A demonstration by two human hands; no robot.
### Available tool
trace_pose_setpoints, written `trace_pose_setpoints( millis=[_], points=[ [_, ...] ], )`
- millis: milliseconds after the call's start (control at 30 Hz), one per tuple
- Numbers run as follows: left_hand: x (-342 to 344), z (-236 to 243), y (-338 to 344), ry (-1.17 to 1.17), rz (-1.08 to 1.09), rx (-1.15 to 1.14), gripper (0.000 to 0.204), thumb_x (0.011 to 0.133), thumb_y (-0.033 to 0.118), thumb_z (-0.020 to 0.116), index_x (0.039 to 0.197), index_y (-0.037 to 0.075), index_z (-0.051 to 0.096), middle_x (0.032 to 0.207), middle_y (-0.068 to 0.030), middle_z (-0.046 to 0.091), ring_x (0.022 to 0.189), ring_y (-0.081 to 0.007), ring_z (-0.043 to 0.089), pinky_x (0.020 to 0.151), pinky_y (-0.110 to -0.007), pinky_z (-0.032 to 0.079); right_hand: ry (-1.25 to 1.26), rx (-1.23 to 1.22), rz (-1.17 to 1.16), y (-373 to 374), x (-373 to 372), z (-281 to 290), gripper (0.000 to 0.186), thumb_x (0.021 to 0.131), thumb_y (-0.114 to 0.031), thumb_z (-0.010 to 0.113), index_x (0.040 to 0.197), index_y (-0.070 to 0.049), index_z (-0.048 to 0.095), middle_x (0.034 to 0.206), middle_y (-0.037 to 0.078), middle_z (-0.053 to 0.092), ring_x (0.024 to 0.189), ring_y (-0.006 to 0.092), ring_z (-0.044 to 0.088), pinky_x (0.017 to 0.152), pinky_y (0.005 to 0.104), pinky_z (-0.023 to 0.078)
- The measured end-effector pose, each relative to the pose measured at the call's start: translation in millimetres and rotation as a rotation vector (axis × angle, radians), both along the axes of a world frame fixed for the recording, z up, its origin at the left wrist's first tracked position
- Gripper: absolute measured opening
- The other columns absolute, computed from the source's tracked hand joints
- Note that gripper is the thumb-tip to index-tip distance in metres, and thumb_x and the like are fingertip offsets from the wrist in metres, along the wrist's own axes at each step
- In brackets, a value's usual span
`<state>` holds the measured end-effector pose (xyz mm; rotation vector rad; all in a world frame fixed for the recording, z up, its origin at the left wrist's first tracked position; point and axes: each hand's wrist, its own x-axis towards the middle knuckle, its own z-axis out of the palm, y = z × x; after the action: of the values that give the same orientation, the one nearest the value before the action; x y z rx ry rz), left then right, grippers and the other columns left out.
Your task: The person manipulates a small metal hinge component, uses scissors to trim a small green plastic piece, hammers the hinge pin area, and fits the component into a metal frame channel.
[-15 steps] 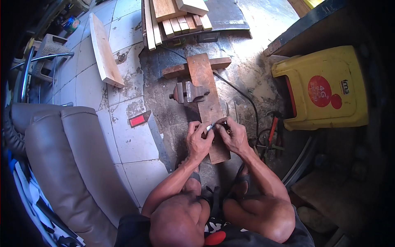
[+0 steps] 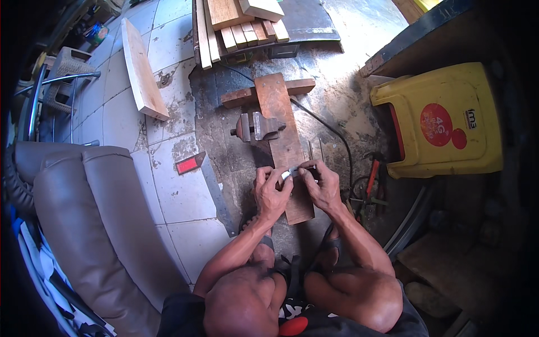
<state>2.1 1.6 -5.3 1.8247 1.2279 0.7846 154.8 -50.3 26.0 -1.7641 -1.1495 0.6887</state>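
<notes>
My left hand [image 2: 272, 194] is closed, pinching a small white piece [image 2: 286, 174] between thumb and fingers. Just to its right, my right hand [image 2: 322, 188] is closed too, its thumb and fingertips pressed together on something too small to make out. Both hands are over the near part of a brown wooden board [image 2: 287, 143], which runs away from me between my feet. A small metal vise [image 2: 259, 126] sits at the board's left side, beyond my hands. Under the board's far end lies a wooden crosspiece [image 2: 238, 97].
A red-and-dark tool [image 2: 189, 163] lies on the tiles at left, near a brown padded seat [image 2: 90, 224]. Orange-handled tools [image 2: 372, 178], a black cable [image 2: 337, 132] and a yellow plastic stool [image 2: 449, 106] are at right. Stacked timber [image 2: 227, 14] stands ahead; a plank [image 2: 140, 70] is further left.
My right hand has shifted slightly right, widening the space between my fingertips. More of the white piece shows in my left hand, which has barely moved.
</notes>
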Motion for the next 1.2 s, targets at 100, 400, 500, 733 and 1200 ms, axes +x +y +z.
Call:
trace_pose_setpoints(
  millis=[100, 400, 500, 733, 1200],
  points=[
    [0.0, 1.1, -0.5, -0.006, 0.005, -0.013, 0.030, 0.082, 0.011, 0.076, 0.112, 0.008, 0.070, 0.103, -0.0126, 0.055, 0.091, -0.0275, 0.059, 0.080, -0.038, 0.050, -0.013, 0.015, -0.001, -1.1, 0.5, -2.3, 0.011, 0.094, -0.009, 0.067, 0.102, -0.002, 0.066, 0.076, 0.012, 0.069, 0.065, 0.0166, 0.068, 0.059, 0.0313, 0.055],
    [-0.3, 1.1, -2.3, -0.004, 0.017, -0.026, 0.031, 0.081, 0.010, 0.075, 0.112, 0.007, 0.070, 0.103, -0.0128, 0.055, 0.094, -0.0284, 0.059, 0.083, -0.038, 0.050, -0.002, -0.039, 0.037, 4.0, -2.9, 13.5, 0.010, 0.094, -0.008, 0.068, 0.101, -0.001, 0.066, 0.082, 0.013, 0.071, 0.071, 0.0192, 0.072, 0.062, 0.0322, 0.058],
    [1.0, 2.0, -2.8, -0.006, 0.018, -0.032, 0.031, 0.081, 0.009, 0.075, 0.111, 0.007, 0.070, 0.103, -0.0131, 0.056, 0.095, -0.0290, 0.059, 0.084, -0.038, 0.050, -0.019, -0.045, 0.060, 4.3, -1.9, 15.0, 0.010, 0.094, -0.008, 0.068, 0.101, -0.001, 0.066, 0.084, 0.014, 0.071, 0.073, 0.0214, 0.072, 0.062, 0.0332, 0.058],
    [1.3, 0.6, -3.6, 0.012, 0.016, 0.005, 0.032, 0.080, 0.007, 0.074, 0.111, 0.007, 0.069, 0.103, -0.0135, 0.056, 0.095, -0.0297, 0.059, 0.083, -0.039, 0.050, -0.030, -0.061, 0.086, 6.4, -1.7, 13.2, 0.010, 0.092, -0.007, 0.068, 0.101, -0.001, 0.066, 0.084, 0.018, 0.070, 0.075, 0.0288, 0.072, 0.064, 0.0373, 0.055],
    [1.5, 0.6, -2.8, 0.002, 0.010, 0.021, 0.034, 0.079, 0.002, 0.074, 0.112, 0.007, 0.069, 0.103, -0.0144, 0.056, 0.093, -0.0312, 0.060, 0.081, -0.039, 0.051, -0.171, -0.105, 0.176, 17.8, 0.2, 21.9, 0.013, 0.092, -0.008, 0.068, 0.099, 0.000, 0.060, 0.081, 0.024, 0.066, 0.076, 0.0440, 0.067, 0.064, 0.0464, 0.052]
  ],
)
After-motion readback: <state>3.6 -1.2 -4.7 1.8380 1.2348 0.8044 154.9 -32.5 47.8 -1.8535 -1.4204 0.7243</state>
